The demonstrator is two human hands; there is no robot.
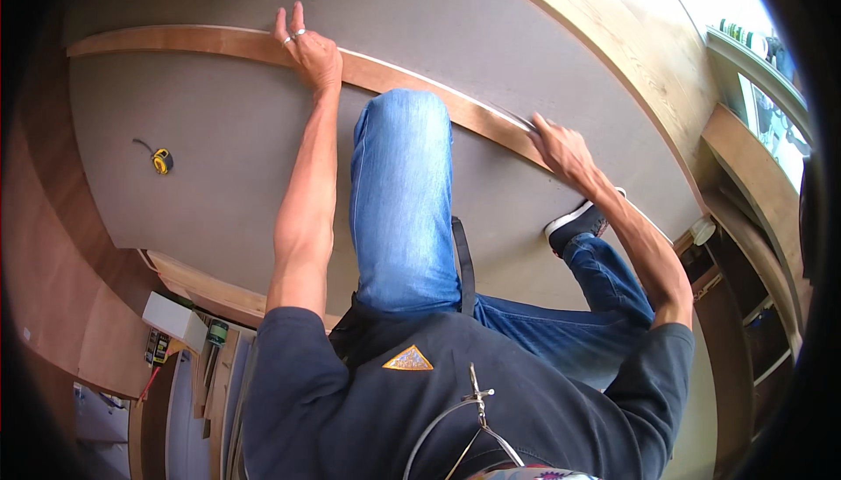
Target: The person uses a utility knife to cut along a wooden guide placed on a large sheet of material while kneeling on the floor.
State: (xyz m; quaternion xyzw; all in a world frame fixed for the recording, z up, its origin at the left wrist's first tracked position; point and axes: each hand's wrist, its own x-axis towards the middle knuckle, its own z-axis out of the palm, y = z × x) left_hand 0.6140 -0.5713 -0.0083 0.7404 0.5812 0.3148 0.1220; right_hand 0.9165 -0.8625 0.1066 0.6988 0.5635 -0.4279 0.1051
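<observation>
A long, narrow wooden strip point(232, 41) lies across a large grey panel point(228, 121), and a thin white line runs along its far edge. My left hand point(315, 58) presses on the strip left of my knee, with two ringed fingers stretched up and apart; the other fingers are partly hidden. My bent knee point(403, 116) rests on or right against the strip's near side. Farther right, my right hand point(565, 151) is closed around a slim dark tool point(515, 119) whose thin end lies along the strip's far edge. Most of that tool is hidden in the fist.
A yellow and black tape measure point(161, 161) sits on the panel at the left. Wooden offcuts and a green-topped can point(217, 332) stand at the lower left. Wooden boards border the panel. My shoe point(578, 224) is on the panel; shelving point(758, 305) stands at the right.
</observation>
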